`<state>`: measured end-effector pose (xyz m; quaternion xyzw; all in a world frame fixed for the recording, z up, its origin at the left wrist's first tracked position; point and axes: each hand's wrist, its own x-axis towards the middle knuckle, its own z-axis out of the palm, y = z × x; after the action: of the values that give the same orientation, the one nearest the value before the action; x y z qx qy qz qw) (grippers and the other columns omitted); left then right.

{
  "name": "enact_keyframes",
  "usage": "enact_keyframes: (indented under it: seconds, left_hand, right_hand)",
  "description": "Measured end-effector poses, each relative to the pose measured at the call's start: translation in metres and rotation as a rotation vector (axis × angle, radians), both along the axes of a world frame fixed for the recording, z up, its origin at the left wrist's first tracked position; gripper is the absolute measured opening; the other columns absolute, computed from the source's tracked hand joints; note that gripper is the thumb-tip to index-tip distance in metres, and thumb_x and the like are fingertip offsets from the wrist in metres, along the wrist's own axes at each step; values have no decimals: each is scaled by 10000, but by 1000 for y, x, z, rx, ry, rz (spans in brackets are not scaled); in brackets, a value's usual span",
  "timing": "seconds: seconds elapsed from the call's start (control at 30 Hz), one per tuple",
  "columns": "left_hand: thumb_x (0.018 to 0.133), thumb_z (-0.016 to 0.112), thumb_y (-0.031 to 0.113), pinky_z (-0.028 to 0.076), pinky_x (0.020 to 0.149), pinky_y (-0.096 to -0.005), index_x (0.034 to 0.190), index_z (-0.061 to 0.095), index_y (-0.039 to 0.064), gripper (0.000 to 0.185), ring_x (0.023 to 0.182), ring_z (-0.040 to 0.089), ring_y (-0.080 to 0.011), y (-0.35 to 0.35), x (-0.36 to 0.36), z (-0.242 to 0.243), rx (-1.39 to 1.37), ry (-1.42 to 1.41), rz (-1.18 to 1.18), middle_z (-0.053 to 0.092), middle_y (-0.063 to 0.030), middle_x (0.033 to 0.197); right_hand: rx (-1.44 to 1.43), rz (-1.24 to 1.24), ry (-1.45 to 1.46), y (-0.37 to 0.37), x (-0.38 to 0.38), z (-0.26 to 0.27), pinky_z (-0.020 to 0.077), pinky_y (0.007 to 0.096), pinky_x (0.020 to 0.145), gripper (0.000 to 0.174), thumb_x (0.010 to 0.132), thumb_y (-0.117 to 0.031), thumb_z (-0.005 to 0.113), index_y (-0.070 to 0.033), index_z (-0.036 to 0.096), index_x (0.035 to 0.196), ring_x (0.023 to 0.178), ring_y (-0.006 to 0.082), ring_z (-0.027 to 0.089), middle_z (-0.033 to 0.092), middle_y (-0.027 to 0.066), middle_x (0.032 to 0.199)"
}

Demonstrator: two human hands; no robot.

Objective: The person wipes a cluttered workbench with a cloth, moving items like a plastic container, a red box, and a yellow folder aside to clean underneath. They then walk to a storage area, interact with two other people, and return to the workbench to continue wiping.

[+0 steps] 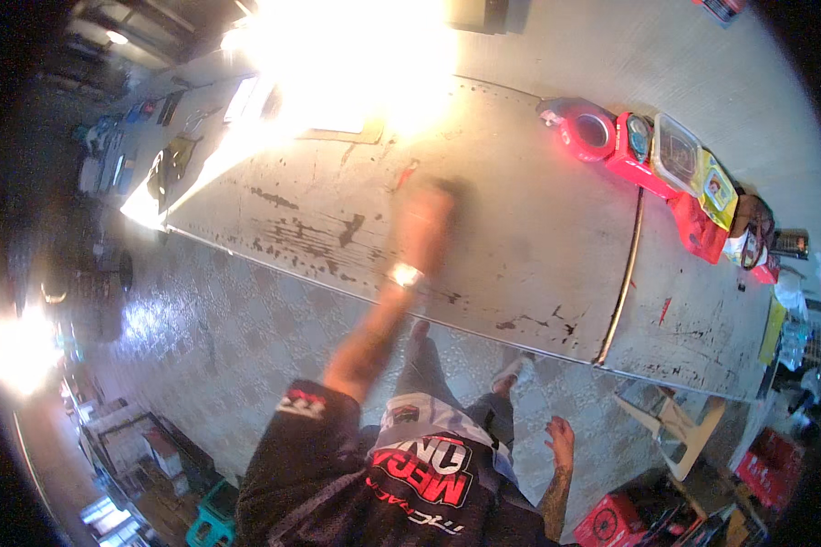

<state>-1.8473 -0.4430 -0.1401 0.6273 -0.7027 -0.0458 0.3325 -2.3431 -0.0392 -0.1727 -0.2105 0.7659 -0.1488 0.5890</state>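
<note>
My left hand [427, 208] is over the worn workbench top [513, 225]; motion blurs it, and a dark smudge shows at its fingertips. Whether it holds something I cannot tell. A shiny wristwatch [406, 275] is on that wrist. My right hand [559, 437] hangs low beside my body, off the bench's front edge, its fingers apart and nothing visible in it. A small red mark or piece [407, 174] lies on the bench just past the left hand.
Along the bench's back lie a red tape roll [587, 135], a clear plastic container [677, 150] and a yellow packet [717, 188]. Bright glare hides the far left. Below are a beige plastic stool [681, 431], a red box [609, 523] and a teal stool [212, 523].
</note>
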Motion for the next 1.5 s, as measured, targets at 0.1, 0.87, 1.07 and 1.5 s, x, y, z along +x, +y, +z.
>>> enact_keyframes:
  seconds: [0.1, 0.87, 1.07, 1.5]
  left_hand:
    - [882, 554, 85, 466, 1027, -451, 1203, 608, 81, 325, 1201, 585, -330, 104, -186, 10, 167, -146, -648, 631, -167, 1237]
    - [878, 567, 121, 520, 923, -474, 1190, 660, 73, 328, 1078, 649, -370, 140, -285, 6, 881, 313, -1439, 687, -183, 1123]
    - [985, 471, 128, 544, 872, -417, 1320, 591, 49, 365, 966, 683, -277, -65, -105, 10, 605, 760, -727, 700, -175, 1128]
    - [875, 528, 163, 506, 933, -455, 1143, 690, 75, 325, 1054, 651, -362, 235, -327, 10, 849, 423, -1673, 688, -199, 1062]
  right_hand:
    - [0, 71, -120, -27, 73, 20, 508, 456, 871, 407, 977, -391, 589, -88, 584, 1249, 1182, 258, 600, 641, 100, 1211]
    - [47, -451, 81, 39, 212, 80, 515, 433, 848, 442, 982, -403, 586, -93, 567, 1297, 1093, 235, 634, 658, 97, 1174]
    - [106, -588, 56, 76, 224, 83, 522, 429, 860, 402, 975, -356, 606, -102, 582, 1285, 1072, 225, 635, 665, 83, 1134]
    - [15, -615, 131, 124, 232, 65, 510, 397, 827, 400, 958, -388, 631, -150, 588, 1277, 1061, 193, 650, 677, 47, 1141]
